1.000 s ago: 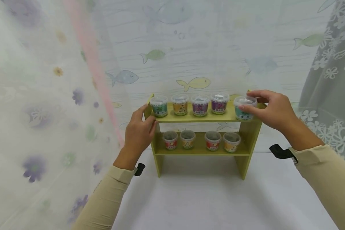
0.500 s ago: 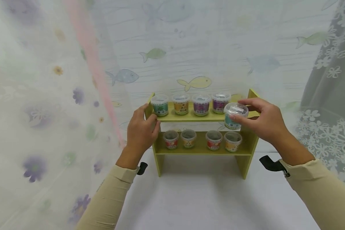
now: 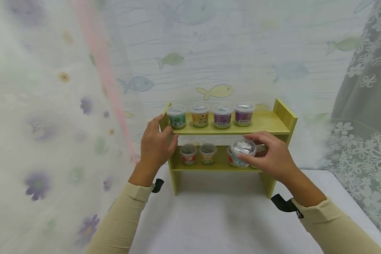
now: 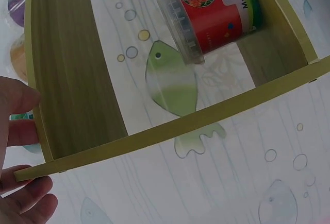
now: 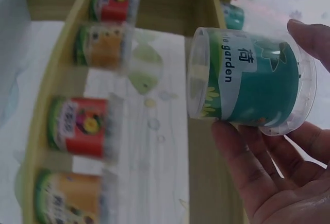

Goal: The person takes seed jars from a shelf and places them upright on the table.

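My right hand (image 3: 274,158) pinches a teal-labelled clear cup (image 3: 242,151) by its sides, in front of the lower shelf; it partly hides a red cup and an orange cup behind it. In the right wrist view the teal cup (image 5: 252,80) lies sideways between thumb and fingers (image 5: 258,167). My left hand (image 3: 155,146) grips the upper left end of the yellow-green rack (image 3: 228,131). The left wrist view shows those fingers (image 4: 31,198) around the rack's edge (image 4: 154,137).
Four cups stand on the upper shelf: teal, orange (image 3: 199,115) and two purple (image 3: 222,117). On the lower shelf are a red cup (image 3: 188,155) and an orange one (image 3: 207,154) at left. A fish-patterned curtain (image 3: 241,53) hangs behind.
My right hand has carried the teal cup from the upper shelf's right end down and left to the front of the lower shelf. The left hand has stayed nearly still.
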The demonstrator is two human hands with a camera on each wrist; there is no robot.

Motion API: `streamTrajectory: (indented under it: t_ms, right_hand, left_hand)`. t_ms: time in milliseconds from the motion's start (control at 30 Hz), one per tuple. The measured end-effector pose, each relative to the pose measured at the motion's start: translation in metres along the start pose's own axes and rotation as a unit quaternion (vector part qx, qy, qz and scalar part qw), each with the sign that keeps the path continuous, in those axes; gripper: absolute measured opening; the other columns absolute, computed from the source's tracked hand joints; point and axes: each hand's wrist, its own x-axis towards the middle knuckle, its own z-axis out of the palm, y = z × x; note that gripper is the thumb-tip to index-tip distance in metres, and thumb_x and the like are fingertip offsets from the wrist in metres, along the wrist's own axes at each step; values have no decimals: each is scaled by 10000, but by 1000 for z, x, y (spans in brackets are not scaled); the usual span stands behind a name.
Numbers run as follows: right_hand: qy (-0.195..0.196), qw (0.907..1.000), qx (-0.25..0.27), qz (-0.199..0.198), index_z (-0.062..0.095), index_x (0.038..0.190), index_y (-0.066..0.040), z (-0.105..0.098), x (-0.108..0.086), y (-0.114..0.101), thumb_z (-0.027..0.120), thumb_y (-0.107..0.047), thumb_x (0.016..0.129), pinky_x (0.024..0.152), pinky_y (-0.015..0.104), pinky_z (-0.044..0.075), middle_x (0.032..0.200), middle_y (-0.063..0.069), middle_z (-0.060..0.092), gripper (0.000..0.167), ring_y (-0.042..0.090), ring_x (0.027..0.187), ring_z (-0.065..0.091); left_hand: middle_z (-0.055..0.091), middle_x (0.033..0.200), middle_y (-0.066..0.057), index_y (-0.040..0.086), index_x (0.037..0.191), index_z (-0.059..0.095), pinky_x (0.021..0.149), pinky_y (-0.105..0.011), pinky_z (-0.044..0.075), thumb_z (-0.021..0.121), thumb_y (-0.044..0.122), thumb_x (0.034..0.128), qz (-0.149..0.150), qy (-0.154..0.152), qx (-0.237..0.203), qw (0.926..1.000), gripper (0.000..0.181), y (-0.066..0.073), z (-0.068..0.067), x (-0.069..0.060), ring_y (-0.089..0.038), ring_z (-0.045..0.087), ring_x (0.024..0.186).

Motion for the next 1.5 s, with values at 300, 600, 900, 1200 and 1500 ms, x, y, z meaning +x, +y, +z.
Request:
streamTrajectory:
  t_ms: [300, 600, 900, 1200, 1500]
  right_hand:
    - [-243, 9995, 163, -117, 701, 1274, -138, 45, -21, 11, 947, -332, 752, 745, 239, 612, 1207, -12, 655, 609, 140, 1026, 639]
    - [-879, 9949, 297, 403, 671, 1321, -171, 93, -46, 16, 935, -446, 738, 790, 262, 614, 1290, -32, 609, 697, 182, 1096, 653]
    - [-1186, 9894, 578, 611, 703, 1257, -181, 135, -63, 25, 971, -400, 694, 770, 205, 587, 1228, -77, 610, 661, 146, 1083, 622]
    - [-1659, 9772, 946, 926, 697, 1227, -155, 177, -84, 39, 963, -392, 710, 776, 203, 578, 1197, -35, 591, 628, 171, 1072, 577]
    - [-1860, 9691, 1042, 1244, 698, 1252, -154, 217, -96, 53, 963, -397, 709, 770, 233, 557, 1178, -39, 581, 651, 155, 1023, 587]
  left_hand:
    - [523, 1437, -246, 56, 894, 676, 923, -518, 543, 744, 323, 932, -48, -106, 25, 9999, 278, 3, 0, 2, -415, 567, 1236]
    - [523, 1426, -237, 68, 880, 652, 915, -507, 557, 783, 388, 904, -30, -66, 230, 9997, 346, 3, 1, 0, -400, 567, 1235]
    - [550, 1397, -244, 67, 849, 646, 907, -502, 569, 778, 498, 900, -95, -53, 283, 9995, 453, 3, 1, 2, -397, 596, 1201]
    - [555, 1397, -248, 68, 844, 651, 912, -506, 570, 790, 472, 901, -136, 3, 210, 9997, 432, 4, 2, 1, -404, 602, 1206]
    - [544, 1405, -243, 71, 843, 639, 914, -503, 572, 760, 478, 926, -139, 8, 226, 9996, 432, 3, 4, 1, -403, 594, 1210]
